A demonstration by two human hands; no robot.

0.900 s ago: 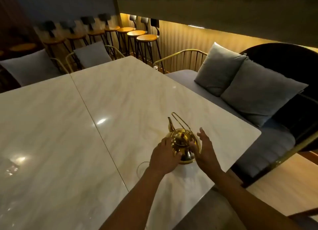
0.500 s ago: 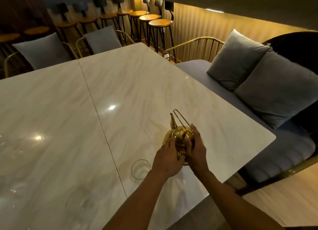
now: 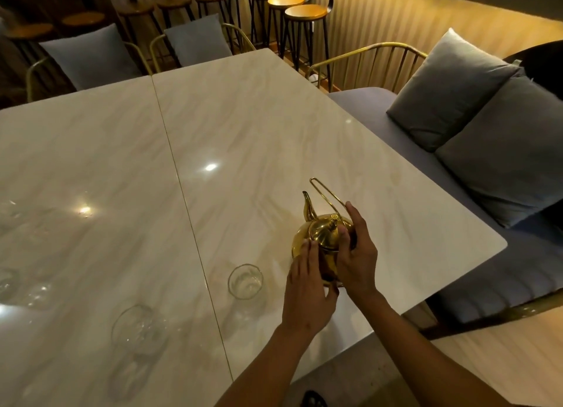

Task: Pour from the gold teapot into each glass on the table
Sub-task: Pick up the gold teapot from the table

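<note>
The gold teapot (image 3: 316, 236) stands upright on the marble table (image 3: 243, 126), spout pointing away, its wire handle leaning back to the far left. My right hand (image 3: 356, 254) wraps the pot's right side, thumb by the lid knob. My left hand (image 3: 307, 297) presses against the pot's near left side. A clear glass (image 3: 245, 281) stands just left of the pot. A second glass (image 3: 134, 327) is further left and nearer. Faint glasses (image 3: 18, 284) show at the left edge.
The table's right edge and rounded corner (image 3: 499, 242) lie close to the pot. A grey bench with two cushions (image 3: 475, 117) runs along the right. Cushioned gold-frame chairs (image 3: 195, 40) and bar stools (image 3: 304, 13) stand beyond the far edge.
My right hand moved in from beside the pot and closed around its right side. The view tilted down, bringing the glasses into sight. The teapot stayed on the table.
</note>
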